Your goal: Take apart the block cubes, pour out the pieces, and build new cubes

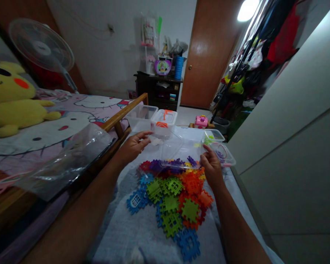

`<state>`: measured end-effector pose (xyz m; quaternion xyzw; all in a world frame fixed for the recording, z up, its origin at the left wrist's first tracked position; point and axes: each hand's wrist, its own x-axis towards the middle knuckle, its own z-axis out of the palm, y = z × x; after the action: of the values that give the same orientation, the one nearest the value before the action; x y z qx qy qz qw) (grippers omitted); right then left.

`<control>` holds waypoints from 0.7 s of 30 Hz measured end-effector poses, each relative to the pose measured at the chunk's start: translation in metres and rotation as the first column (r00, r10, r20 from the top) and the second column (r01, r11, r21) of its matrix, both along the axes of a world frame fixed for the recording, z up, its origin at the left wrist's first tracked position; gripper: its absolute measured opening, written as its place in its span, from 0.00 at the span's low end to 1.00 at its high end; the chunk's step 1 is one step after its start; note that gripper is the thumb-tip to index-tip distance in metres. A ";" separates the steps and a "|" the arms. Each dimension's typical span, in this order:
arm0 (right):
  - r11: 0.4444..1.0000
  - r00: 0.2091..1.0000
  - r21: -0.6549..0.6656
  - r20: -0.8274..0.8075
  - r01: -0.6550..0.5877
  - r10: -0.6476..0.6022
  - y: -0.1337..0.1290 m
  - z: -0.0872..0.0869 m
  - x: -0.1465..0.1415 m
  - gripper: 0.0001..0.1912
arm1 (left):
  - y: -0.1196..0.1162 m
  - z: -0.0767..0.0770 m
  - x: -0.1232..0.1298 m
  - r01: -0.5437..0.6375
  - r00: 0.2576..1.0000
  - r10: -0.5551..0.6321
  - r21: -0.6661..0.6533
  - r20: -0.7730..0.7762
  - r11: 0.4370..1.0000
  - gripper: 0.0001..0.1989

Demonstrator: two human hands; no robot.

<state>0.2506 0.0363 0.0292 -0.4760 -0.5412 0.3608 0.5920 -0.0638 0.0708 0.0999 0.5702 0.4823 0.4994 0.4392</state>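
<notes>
A clear plastic box [181, 148] lies between my hands, behind a pile of toy pieces. My left hand [136, 147] is at its left, fingers apart and stretched toward it; contact is unclear. The bent fingers of my right hand [210, 164] are on the box's right edge. In the pile are green gear-edged pieces [169, 204], orange ones [192, 182], purple ones [177, 165] and blue ones [187, 244].
Behind stand an open clear container [142, 116] and a lidded box with an orange handle [164, 118]. Small containers [227, 156] sit at the right. A wooden bed rail [118, 119] and plastic bag [68, 157] are left; a white cabinet [294, 146] is right.
</notes>
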 end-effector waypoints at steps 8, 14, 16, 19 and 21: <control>0.994 0.992 -0.044 -0.084 -0.102 0.099 -0.002 -0.002 0.000 0.22 | 0.035 0.045 0.071 0.384 0.802 -0.288 0.081 -0.523 0.920 0.06; 0.992 0.989 -0.076 -0.116 -0.101 0.091 -0.003 -0.002 -0.001 0.22 | 0.042 0.020 0.092 0.314 0.771 -0.161 0.146 -0.616 0.938 0.04; 0.991 0.989 -0.093 -0.126 -0.096 0.083 -0.004 -0.001 -0.002 0.22 | 0.042 0.011 0.093 0.355 0.729 -0.122 0.220 -0.673 0.909 0.04; 0.992 0.988 -0.093 -0.138 -0.087 0.074 -0.006 0.000 -0.004 0.22 | 0.041 0.001 0.095 0.421 0.689 -0.104 0.280 -0.718 0.863 0.03; 0.991 0.984 -0.085 -0.159 -0.099 0.085 -0.007 0.001 -0.005 0.22 | 0.040 -0.002 0.096 0.418 0.697 -0.131 0.251 -0.705 0.873 0.03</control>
<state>0.2453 0.0297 0.0304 -0.4476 -0.4976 0.4484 0.5924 0.0326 0.1106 0.0977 0.8531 0.4037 0.2744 0.1841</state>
